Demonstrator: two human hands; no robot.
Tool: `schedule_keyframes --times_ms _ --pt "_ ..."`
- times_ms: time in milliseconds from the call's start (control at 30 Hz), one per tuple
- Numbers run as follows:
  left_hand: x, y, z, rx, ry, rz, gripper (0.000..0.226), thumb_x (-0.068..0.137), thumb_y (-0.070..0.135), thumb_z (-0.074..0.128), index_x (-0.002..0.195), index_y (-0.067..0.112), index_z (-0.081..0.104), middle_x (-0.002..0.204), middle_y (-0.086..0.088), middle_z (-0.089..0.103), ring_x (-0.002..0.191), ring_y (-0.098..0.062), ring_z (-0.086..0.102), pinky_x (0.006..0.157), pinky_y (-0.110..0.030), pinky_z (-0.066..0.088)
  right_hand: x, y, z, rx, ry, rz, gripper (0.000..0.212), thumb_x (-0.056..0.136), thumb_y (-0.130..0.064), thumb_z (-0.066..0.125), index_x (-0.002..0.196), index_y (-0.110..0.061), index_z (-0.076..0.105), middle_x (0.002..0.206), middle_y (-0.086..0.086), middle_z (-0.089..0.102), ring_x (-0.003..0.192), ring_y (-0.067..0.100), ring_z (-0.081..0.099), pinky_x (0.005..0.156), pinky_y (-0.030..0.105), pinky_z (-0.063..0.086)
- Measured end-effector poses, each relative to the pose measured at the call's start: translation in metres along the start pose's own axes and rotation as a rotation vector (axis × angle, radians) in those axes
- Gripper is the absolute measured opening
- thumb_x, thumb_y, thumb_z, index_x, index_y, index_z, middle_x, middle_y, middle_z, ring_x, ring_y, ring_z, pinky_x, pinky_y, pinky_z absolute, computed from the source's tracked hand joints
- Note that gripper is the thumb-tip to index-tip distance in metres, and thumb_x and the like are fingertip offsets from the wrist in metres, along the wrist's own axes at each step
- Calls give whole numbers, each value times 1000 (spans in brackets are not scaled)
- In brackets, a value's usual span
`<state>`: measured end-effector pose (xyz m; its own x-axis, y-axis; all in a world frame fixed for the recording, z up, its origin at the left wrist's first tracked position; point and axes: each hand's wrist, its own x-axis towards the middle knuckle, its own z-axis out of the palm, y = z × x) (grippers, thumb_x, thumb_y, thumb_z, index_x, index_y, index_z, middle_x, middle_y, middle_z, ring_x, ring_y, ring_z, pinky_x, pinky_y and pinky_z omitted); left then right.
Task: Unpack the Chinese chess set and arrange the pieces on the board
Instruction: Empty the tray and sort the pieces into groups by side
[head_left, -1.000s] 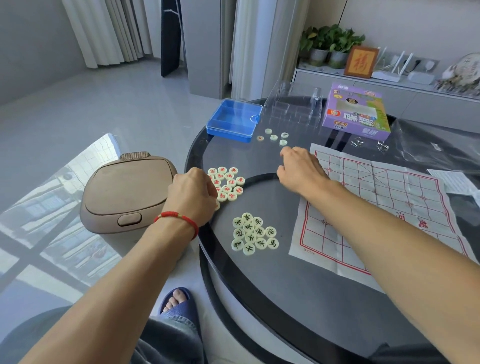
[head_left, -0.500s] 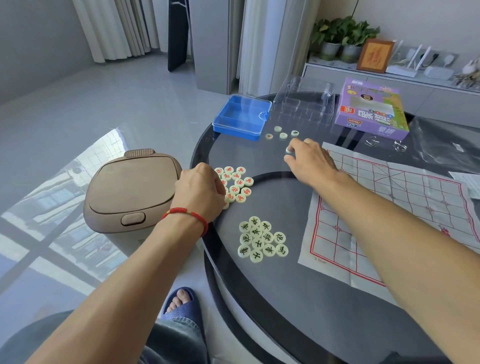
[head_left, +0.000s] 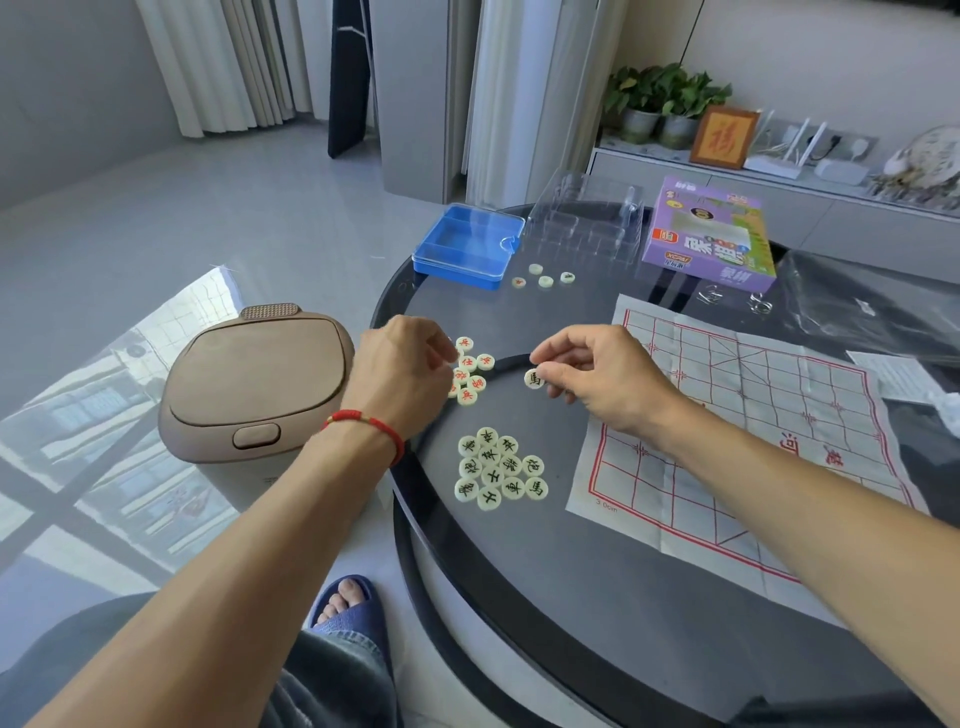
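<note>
Right hand (head_left: 597, 379) back from far loose pieces (head_left: 543, 275), now pinches black piece (head_left: 533, 378); goes to black pile (head_left: 498, 467). Left hand (head_left: 402, 374) curled at red pile (head_left: 470, 371), grip hidden.

A pale grey glossy floor (head_left: 156, 249) fills the left of the room, with bright window light reflected across it in a grid pattern near a tan lidded bin (head_left: 254, 384) beside the round dark glass table (head_left: 571, 597). Along the far wall hang white pleated curtains (head_left: 228, 62) and a grey column (head_left: 410, 93), with a dark panel (head_left: 349, 78) leaning between them. To the right, a low grey cabinet (head_left: 810, 208) against the cream wall carries potted green plants (head_left: 660, 98), a framed red character (head_left: 723, 136) and what looks like a white router (head_left: 779, 158).
</note>
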<state>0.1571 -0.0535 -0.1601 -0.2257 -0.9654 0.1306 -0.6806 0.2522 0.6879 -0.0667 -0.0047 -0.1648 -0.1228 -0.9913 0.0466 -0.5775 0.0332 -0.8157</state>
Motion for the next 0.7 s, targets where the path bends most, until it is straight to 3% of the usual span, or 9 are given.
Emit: schedule_keyframes --times_ms 100,167,333,433,533,700 --pt "-22 22 4 -171 -145 60 10 87 18 73 97 17 76 78 4 75 65 -9 72 69 -29 61 -12 -11 3 178 -81 8 9 93 -4 71 101 -8 73 81 10 77 71 18 70 65 28 56" --pt "-28 25 8 -236 -192 64 14 88 25 75 98 15 76 76 1 76 65 -11 73 70 -35 63 -17 -18 8 234 -125 -3 10 93 -3 71 103 -5 72 79 12 76 71 18 70 65 27 56" --pt "-25 19 -7 -391 -271 -107 2 83 13 80 83 12 78 71 -11 75 71 -27 75 79 -46 63 -19 -24 17 227 -135 -6 11 94 -15 73 102 -8 73 82 9 77 71 17 70 66 27 57" --pt "-25 12 -16 -86 -313 -97 6 83 15 78 77 17 78 66 -4 74 64 -20 74 69 -29 63 -9 -16 16 1 -25 2 8 95 -25 70 95 -18 74 85 -1 77 77 10 70 72 27 54" --pt "-29 4 -17 102 -314 -94 7 82 15 76 76 18 78 69 1 73 62 -14 69 52 -14 53 3 -6 9 -338 36 -35 11 95 -24 64 99 -23 74 91 -9 73 88 9 67 82 27 52" --pt "-27 1 -19 166 -316 -121 6 78 16 81 74 20 79 70 0 72 68 -16 71 62 -25 59 46 11 8 -596 95 41 32 96 -20 55 126 -14 66 121 9 60 114 29 59 98 37 48"
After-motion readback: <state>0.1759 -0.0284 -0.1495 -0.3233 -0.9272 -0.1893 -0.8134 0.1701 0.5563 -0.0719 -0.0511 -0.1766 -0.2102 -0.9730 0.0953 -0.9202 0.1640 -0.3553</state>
